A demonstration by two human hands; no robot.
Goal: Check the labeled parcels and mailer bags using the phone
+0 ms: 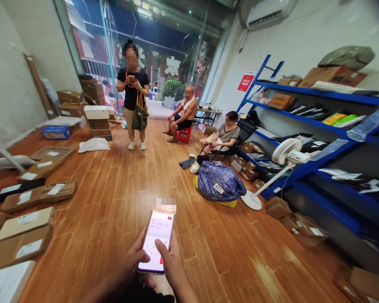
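A lit smartphone [154,248] is held upright in both hands near the bottom middle of the head view. Its screen shows a number keypad with a red key at the lower right. My left hand [135,254] grips the phone's left side, its thumb lying over the lower left of the screen. On the other side, my right hand [173,259] wraps the right edge, and its thumb rests over the middle of the keypad. The fingers behind the phone are mostly hidden.
Labelled parcels [34,223] line the left floor. Ahead, one person [133,88] stands with a phone and two others sit. A blue sack [219,181] and a white fan [287,153] stand before blue shelves [322,126] of packages.
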